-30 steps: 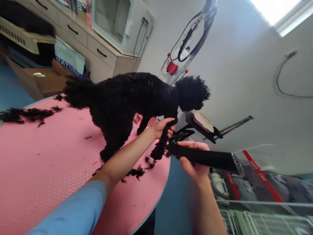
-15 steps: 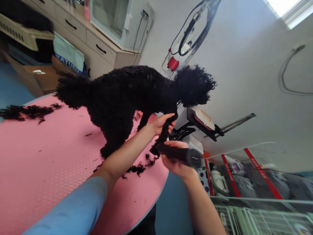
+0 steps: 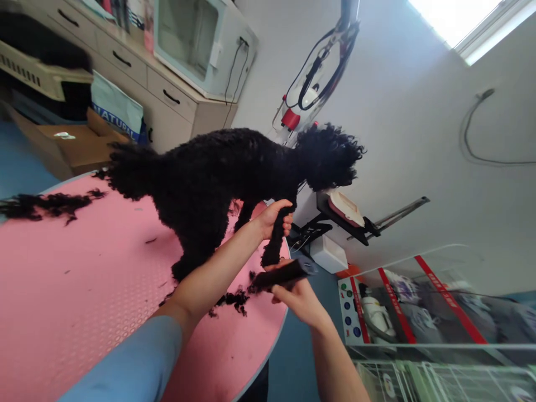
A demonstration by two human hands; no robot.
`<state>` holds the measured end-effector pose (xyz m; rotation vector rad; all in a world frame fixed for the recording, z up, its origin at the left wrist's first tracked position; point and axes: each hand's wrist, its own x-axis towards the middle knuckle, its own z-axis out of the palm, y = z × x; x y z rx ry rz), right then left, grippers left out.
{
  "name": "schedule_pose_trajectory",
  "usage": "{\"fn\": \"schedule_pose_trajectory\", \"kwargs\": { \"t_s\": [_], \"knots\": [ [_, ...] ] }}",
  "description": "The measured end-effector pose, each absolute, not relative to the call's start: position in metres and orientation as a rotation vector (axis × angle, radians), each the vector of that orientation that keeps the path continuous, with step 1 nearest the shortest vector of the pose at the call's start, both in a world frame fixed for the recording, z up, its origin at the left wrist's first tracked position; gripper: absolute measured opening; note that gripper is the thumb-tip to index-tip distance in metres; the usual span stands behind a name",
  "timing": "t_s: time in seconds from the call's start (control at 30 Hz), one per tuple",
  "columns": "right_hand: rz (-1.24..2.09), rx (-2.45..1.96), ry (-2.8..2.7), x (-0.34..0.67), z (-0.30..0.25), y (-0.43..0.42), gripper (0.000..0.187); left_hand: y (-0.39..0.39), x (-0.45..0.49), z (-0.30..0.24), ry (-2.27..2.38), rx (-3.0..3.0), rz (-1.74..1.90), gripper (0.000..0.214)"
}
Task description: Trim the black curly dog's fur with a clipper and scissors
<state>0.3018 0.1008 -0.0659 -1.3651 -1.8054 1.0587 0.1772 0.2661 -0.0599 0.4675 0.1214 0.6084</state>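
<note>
Box (image 3: 81,148), flaps up, contents unclear, dog (image 3: 218,167), black, curly-headed, short-coated along back, standing on pink bench (image 3: 104,268), left hand (image 3: 274,219) gripping its foreleg (image 3: 274,245), right hand (image 3: 295,295) gripping black clipper (image 3: 287,272)

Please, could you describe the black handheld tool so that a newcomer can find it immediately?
Start from the pink tabletop with a curved edge, where a curly-haired black dog stands. Near that edge, below the dog's gripped foreleg, find the person's bare right hand. The smooth, straight, bar-shaped black tool is in its grip, unlike the ragged black hair clumps lying nearby.
</note>
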Motion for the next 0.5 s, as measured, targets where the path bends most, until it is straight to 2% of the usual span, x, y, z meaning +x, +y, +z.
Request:
{"fn": "schedule_pose_trajectory", "kwargs": {
  "t_s": [0.1,0.2,0.37,0.5],
  "knots": [
    [0.847,-1.243,-1.532,0.318,-0.054,0.107,0.039,0.267,0.178,-0.062,0.095,0.451,0.559,0.029],
    [0.626,-1.203,-1.528,0.317,-0.031,0.125,0.041,0.267,0.178,-0.065,0.061,0.435,0.545,0.027],
    [0.636,-1.396,-1.855,0.295,-0.019,0.134,0.025,0.268,0.177,-0.069,-0.025,0.383,0.545,0.025],
    [0.653,-1.432,-1.804,0.297,-0.023,0.126,0.020,0.267,0.178,-0.070,-0.025,0.366,0.525,0.025]
  ]
}}
